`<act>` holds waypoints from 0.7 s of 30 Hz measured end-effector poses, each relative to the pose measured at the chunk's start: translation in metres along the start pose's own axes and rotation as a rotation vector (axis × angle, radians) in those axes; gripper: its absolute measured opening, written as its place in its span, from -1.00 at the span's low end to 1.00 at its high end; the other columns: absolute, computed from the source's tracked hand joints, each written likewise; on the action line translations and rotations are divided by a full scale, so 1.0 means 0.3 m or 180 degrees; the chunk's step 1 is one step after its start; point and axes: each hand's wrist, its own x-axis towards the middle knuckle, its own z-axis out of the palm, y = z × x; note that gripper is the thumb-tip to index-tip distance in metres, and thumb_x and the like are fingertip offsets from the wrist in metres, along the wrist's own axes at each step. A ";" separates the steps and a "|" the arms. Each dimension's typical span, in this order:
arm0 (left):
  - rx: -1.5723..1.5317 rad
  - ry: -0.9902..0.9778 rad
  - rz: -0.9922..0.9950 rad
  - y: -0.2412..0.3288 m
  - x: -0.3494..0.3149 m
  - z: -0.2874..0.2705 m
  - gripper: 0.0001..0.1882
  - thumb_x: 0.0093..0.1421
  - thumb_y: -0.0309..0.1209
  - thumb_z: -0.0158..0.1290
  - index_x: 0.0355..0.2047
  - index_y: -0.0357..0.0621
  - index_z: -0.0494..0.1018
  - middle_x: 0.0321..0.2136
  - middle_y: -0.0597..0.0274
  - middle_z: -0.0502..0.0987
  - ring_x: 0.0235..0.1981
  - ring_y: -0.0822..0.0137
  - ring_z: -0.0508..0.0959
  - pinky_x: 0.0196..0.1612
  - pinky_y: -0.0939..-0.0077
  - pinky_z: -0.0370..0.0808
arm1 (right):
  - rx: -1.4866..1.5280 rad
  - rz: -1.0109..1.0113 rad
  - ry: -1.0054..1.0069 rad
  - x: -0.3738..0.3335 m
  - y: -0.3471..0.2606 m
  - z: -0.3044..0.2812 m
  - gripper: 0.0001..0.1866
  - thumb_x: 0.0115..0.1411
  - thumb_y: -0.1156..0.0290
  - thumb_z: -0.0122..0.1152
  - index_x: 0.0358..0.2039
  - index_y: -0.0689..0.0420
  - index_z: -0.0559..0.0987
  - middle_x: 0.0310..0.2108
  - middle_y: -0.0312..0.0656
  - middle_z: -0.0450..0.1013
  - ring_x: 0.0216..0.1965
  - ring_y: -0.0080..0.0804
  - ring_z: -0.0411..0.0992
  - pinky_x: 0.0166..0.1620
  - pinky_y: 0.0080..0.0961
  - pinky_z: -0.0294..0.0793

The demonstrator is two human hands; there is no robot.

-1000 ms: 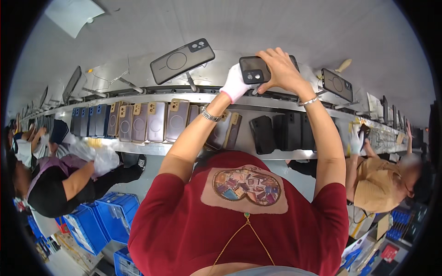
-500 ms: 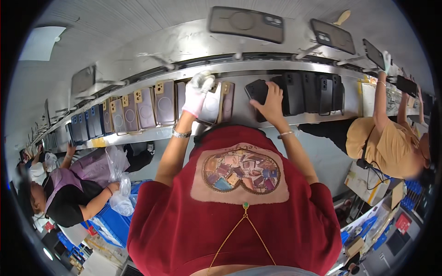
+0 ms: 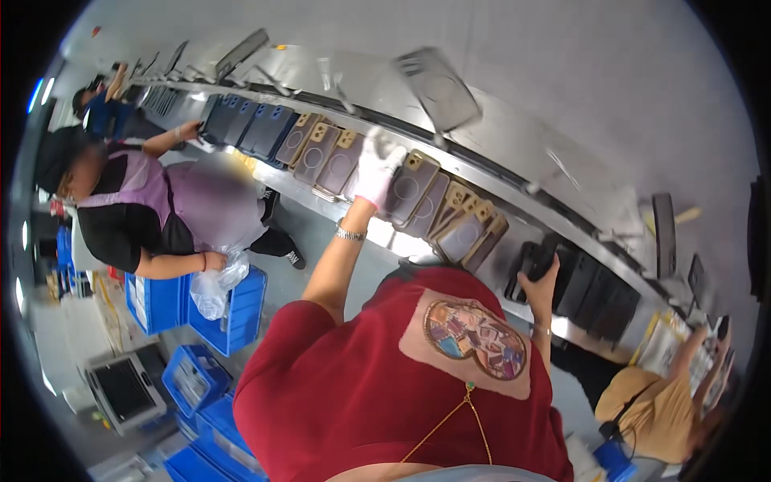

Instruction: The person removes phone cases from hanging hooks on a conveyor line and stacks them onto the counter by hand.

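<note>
My left hand (image 3: pixel 377 173), in a white glove, is over the row of phone cases on the metal ledge, its fingers apart and nothing visible in them. Just right of it lies a greyish-purple phone case (image 3: pixel 411 186) with a gold camera frame and a pale ring. More gold-framed cases (image 3: pixel 464 229) overlap in a fanned stack between my hands. My bare right hand (image 3: pixel 541 287) grips a black phone case (image 3: pixel 524 263), thumb on the near side and fingers at its far edge. Black cases (image 3: pixel 598 293) lie in a row to its right.
Phone cases on a rack, one blurred (image 3: pixel 439 88), hang beyond the ledge (image 3: pixel 514 210). At left, a person in a purple apron (image 3: pixel 144 181) reaches to blue cases (image 3: pixel 269 128). Blue bins (image 3: pixel 229 309) stand behind. Another person in tan (image 3: pixel 654 402) works at right.
The view has turned, so the ledge now slopes down to the right. My left hand is now further left along the gold-framed cases. My right hand stays at the black cases.
</note>
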 end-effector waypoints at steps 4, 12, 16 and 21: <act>0.0498 0.0893 0.0493 0.115 0.181 -0.064 0.38 -0.16 -0.36 0.47 0.38 -0.24 -0.39 0.33 -0.16 -0.03 0.32 0.01 0.14 0.30 0.24 0.23 | 0.0977 0.0013 -0.0919 -0.041 -0.405 -0.115 0.02 -0.13 0.33 0.50 0.31 0.17 0.12 0.10 -0.13 0.29 0.02 -0.39 0.32 0.06 -0.41 0.37; -0.0761 0.0920 0.0676 0.192 0.227 0.122 -0.51 0.28 -0.50 -0.02 0.20 -0.29 0.17 -0.28 0.20 0.49 -0.24 0.43 0.52 -0.11 0.55 0.50 | 0.2506 -0.1366 -0.1571 0.178 -0.930 -0.200 0.00 -0.10 0.17 0.51 0.29 0.12 0.14 0.10 -0.19 0.30 0.11 -0.43 0.28 0.14 -0.47 0.28; -0.1601 -0.0610 0.0315 0.250 0.237 0.169 -0.49 0.34 -0.47 -0.12 0.26 -0.32 0.07 -0.30 0.13 0.52 -0.19 0.27 0.56 0.03 0.37 0.49 | 0.1956 -0.1951 -0.1058 0.394 -0.952 -0.228 0.11 -0.12 0.24 0.57 0.34 0.08 0.02 0.19 -0.19 0.26 0.20 -0.40 0.22 0.24 -0.37 0.23; -0.1896 -0.1623 -0.0072 0.286 0.207 0.321 -0.59 0.31 -0.44 -0.03 0.12 -0.29 0.19 -0.24 0.08 0.51 -0.12 0.23 0.54 0.07 0.35 0.47 | 0.1469 -0.1421 -0.1297 0.589 -0.913 -0.245 0.07 -0.14 0.37 0.58 0.33 0.08 0.09 0.21 -0.27 0.27 0.19 -0.42 0.23 0.26 -0.41 0.22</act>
